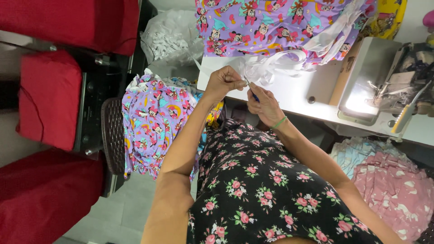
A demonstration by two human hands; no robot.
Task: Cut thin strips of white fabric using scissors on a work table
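A white ribbon-like strip of trim, thin and crumpled into loops, is shown lying along the near edge of the white surface, just under a heap of purple cartoon-print fabric. One end of the strip is pinched between the fingers of the left hand, which is closed around it. Small snips with a blue handle are gripped in the right hand, whose wrist carries a green band; the blades are held against the strip, between the two hands, which are nearly touching above the lap. A dark woven basket is seen at the left, filled with folded pieces of the same purple print. A clear plastic bag holding white scraps is seen beyond it. A sewing machine with a lit lamp stands on the surface at the right, and pink and pale blue cloth is piled below it.
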